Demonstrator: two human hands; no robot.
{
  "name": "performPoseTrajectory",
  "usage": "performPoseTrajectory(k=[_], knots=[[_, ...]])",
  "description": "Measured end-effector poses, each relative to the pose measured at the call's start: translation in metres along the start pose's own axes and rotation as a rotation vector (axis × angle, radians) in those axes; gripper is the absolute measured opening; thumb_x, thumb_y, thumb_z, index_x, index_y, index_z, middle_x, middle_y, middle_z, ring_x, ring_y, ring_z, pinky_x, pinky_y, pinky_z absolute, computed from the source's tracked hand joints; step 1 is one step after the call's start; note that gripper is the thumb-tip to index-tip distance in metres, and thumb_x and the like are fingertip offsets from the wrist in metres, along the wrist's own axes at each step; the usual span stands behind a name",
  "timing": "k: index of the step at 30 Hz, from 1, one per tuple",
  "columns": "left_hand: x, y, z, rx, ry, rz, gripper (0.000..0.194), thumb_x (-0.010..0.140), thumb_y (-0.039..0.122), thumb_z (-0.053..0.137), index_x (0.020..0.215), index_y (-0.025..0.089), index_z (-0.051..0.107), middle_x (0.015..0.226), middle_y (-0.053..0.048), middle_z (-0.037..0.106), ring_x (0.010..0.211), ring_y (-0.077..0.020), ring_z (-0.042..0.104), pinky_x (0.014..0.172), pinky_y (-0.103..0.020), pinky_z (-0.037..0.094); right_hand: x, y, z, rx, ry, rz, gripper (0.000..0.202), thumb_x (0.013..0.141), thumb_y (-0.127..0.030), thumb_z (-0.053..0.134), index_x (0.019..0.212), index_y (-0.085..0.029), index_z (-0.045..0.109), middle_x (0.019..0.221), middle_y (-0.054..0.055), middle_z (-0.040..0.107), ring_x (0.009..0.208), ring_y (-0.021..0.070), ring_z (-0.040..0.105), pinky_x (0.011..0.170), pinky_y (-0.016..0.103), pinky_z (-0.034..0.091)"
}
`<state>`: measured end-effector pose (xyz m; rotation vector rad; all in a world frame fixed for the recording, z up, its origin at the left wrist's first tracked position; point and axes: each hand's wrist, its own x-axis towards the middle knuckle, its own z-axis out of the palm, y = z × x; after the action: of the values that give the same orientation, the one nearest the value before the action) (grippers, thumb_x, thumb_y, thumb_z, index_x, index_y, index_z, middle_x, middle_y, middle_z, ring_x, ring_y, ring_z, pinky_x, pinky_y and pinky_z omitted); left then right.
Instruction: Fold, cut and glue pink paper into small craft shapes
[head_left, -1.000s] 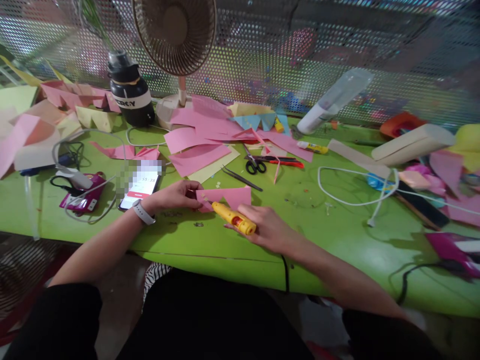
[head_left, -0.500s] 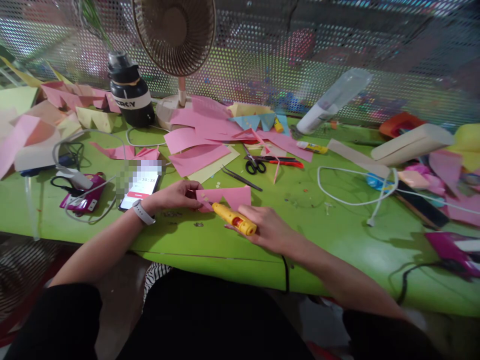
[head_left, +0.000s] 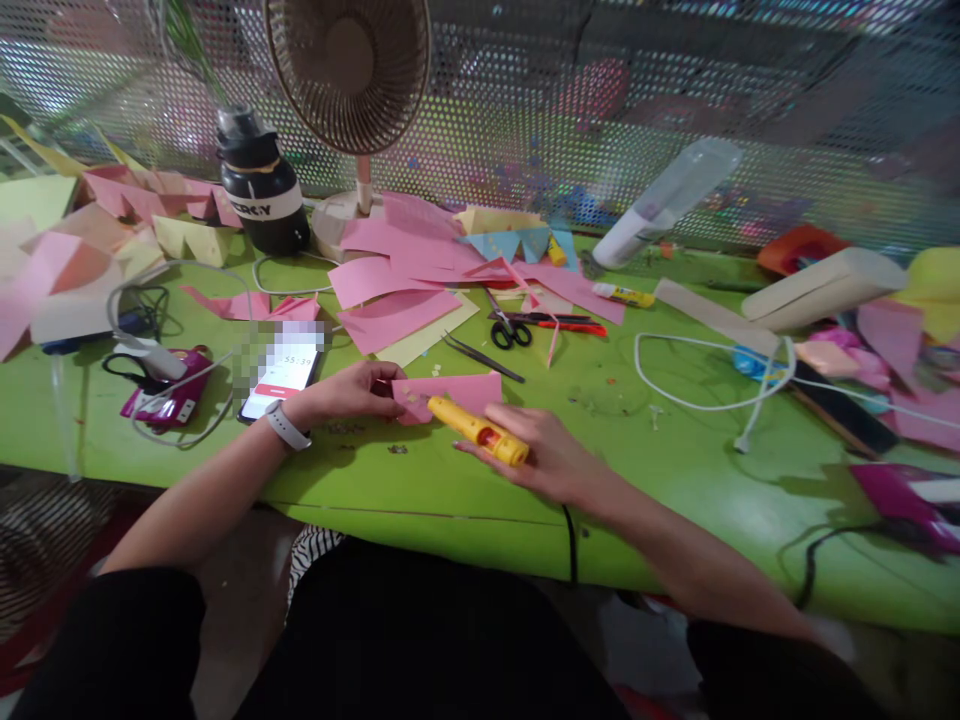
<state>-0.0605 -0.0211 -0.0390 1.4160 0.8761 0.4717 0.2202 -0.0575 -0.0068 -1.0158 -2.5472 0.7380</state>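
Observation:
My left hand [head_left: 367, 390], a watch on its wrist, pinches the left end of a small pink paper piece [head_left: 480, 392] with a notched lower edge. In my right hand [head_left: 540, 450] is a yellow hot glue gun [head_left: 480, 430], its tip pointing left over the middle of the paper. Whether the tip touches the paper I cannot tell. A black cord [head_left: 571, 545] hangs over the table edge below my right wrist. Small dark bits [head_left: 397, 449] lie on the green table [head_left: 450, 500] just below the paper.
Beyond my hands lie tweezers [head_left: 484, 357], black scissors [head_left: 511, 331] and pink paper sheets [head_left: 397, 315]. A phone [head_left: 285, 370] lies by my left wrist. Further back stand a black bottle [head_left: 262, 205] and a fan [head_left: 349, 70]. A white cable [head_left: 697, 405] loops at right.
My right hand has drawn the glue gun slightly right and toward me, its tip shifting right along the paper. My left hand and the paper stay put.

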Motion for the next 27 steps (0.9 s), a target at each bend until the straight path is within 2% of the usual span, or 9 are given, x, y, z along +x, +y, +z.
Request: performPoseTrajectory(k=[4,9,11,14,17,20,22,25,27], knots=[[0.000,0.000,-0.001,0.001,0.012,-0.003,0.028,0.075,0.028,0.075,0.092,0.011,0.061,0.080,-0.005,0.068,0.064,-0.0104,0.060,0.055,-0.021,0.044,-0.003,0.002,-0.025,0.003,0.239,0.036,0.029,0.089,-0.046,0.058,0.076,-0.022,0.048,0.067,-0.001,0.052,0.055,0.0123,0.046,0.054,0.028,0.033],[0.000,-0.001,-0.001,0.002,0.015,-0.018,0.030,0.075,0.030,0.075,0.093,0.012,0.060,0.079,-0.004,0.067,0.063,-0.0107,0.060,0.054,-0.021,0.044,-0.008,0.038,-0.048,-0.232,0.396,0.305,0.038,0.082,-0.059,0.061,0.075,-0.023,0.048,0.067,0.001,0.054,0.056,0.0154,0.047,0.055,0.030,0.033],[-0.001,-0.001,0.000,0.000,0.008,-0.025,0.030,0.075,0.029,0.075,0.094,0.012,0.059,0.079,-0.003,0.067,0.064,-0.0106,0.061,0.056,-0.022,0.045,-0.009,0.062,-0.047,-0.357,0.402,0.431,0.042,0.079,-0.063,0.061,0.075,-0.024,0.048,0.070,0.003,0.056,0.060,0.0176,0.049,0.055,0.030,0.032],[-0.001,0.001,0.001,0.013,-0.015,-0.048,0.030,0.074,0.029,0.075,0.092,0.012,0.059,0.076,-0.002,0.066,0.064,-0.0106,0.061,0.058,-0.022,0.046,-0.009,0.095,-0.044,-0.450,0.284,0.601,0.042,0.076,-0.064,0.062,0.077,-0.022,0.052,0.075,0.006,0.061,0.064,0.0198,0.053,0.054,0.030,0.031],[-0.002,0.002,0.001,0.076,-0.044,-0.034,0.029,0.074,0.029,0.075,0.091,0.012,0.060,0.073,-0.001,0.064,0.062,-0.0103,0.060,0.055,-0.021,0.045,-0.015,0.112,-0.048,-0.482,0.162,0.704,0.044,0.075,-0.061,0.063,0.088,-0.020,0.060,0.087,0.009,0.066,0.073,0.0230,0.059,0.056,0.030,0.035],[-0.002,0.003,0.000,0.112,-0.056,-0.007,0.029,0.076,0.029,0.074,0.094,0.012,0.061,0.077,-0.001,0.065,0.064,-0.0102,0.059,0.055,-0.021,0.044,-0.022,0.109,-0.059,-0.492,0.073,0.706,0.046,0.073,-0.055,0.068,0.102,-0.019,0.065,0.105,0.011,0.067,0.085,0.0269,0.063,0.062,0.032,0.041],[-0.003,0.005,0.000,0.107,-0.062,-0.012,0.029,0.077,0.030,0.073,0.096,0.012,0.061,0.078,-0.002,0.065,0.066,-0.0107,0.060,0.056,-0.021,0.045,-0.021,0.097,-0.066,-0.524,0.099,0.649,0.044,0.076,-0.050,0.067,0.107,-0.019,0.066,0.113,0.012,0.065,0.094,0.0289,0.064,0.069,0.035,0.045],[-0.004,0.009,0.001,0.132,-0.051,-0.016,0.031,0.076,0.032,0.074,0.096,0.012,0.062,0.078,-0.003,0.065,0.066,-0.0113,0.060,0.056,-0.021,0.045,0.000,0.076,-0.065,-0.525,0.177,0.477,0.035,0.087,-0.045,0.057,0.111,-0.021,0.065,0.119,0.010,0.064,0.104,0.0279,0.062,0.080,0.035,0.046],[-0.004,0.010,0.002,0.154,-0.044,-0.025,0.033,0.076,0.033,0.075,0.097,0.011,0.062,0.081,-0.004,0.066,0.066,-0.0112,0.059,0.056,-0.021,0.045,0.021,0.067,-0.056,-0.503,0.111,0.397,0.031,0.091,-0.040,0.056,0.114,-0.021,0.063,0.121,0.008,0.064,0.105,0.0261,0.062,0.082,0.035,0.046]])
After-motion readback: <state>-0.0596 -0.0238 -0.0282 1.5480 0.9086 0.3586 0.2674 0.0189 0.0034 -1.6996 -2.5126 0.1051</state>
